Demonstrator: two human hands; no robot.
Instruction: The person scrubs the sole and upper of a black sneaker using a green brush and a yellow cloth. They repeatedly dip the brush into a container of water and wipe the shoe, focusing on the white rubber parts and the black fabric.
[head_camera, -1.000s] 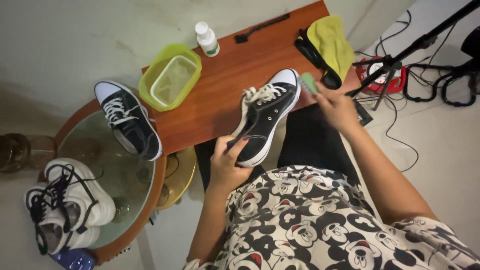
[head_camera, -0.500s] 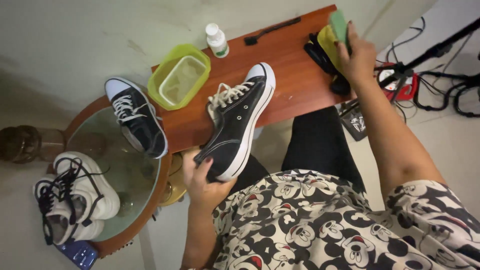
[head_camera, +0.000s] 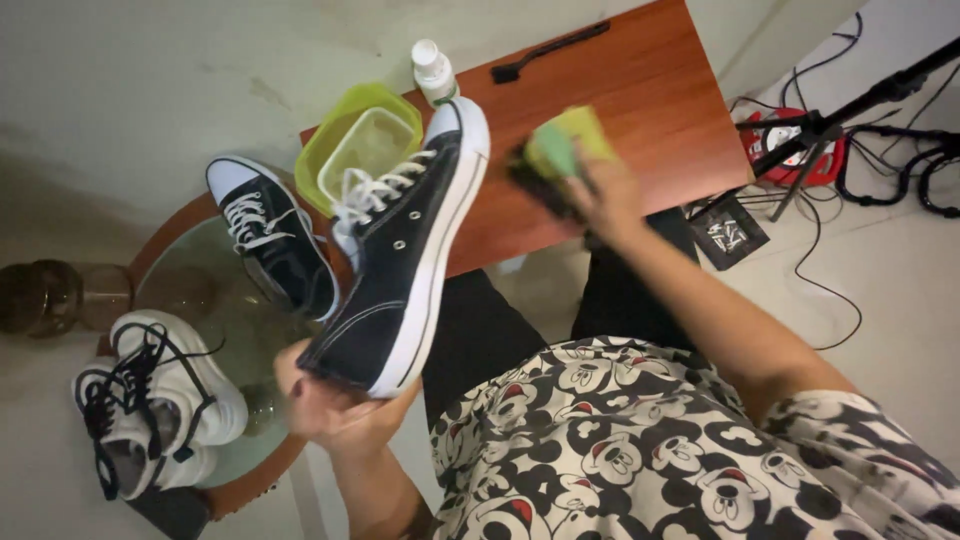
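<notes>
Left hand (head_camera: 335, 405) grips the heel of a black canvas sneaker (head_camera: 405, 245), toe raised away from the body. Right hand (head_camera: 600, 195) closes around a green-yellow sponge (head_camera: 560, 150) and a dark brush, blurred, above the wooden table (head_camera: 660, 90). Matching sneaker (head_camera: 270, 235) lies left of the held one.

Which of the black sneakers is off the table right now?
The black sneaker with the white sole, gripped at its heel by the left hand and held up toe-away. The other black sneaker lies on the round glass table, untouched.
</notes>
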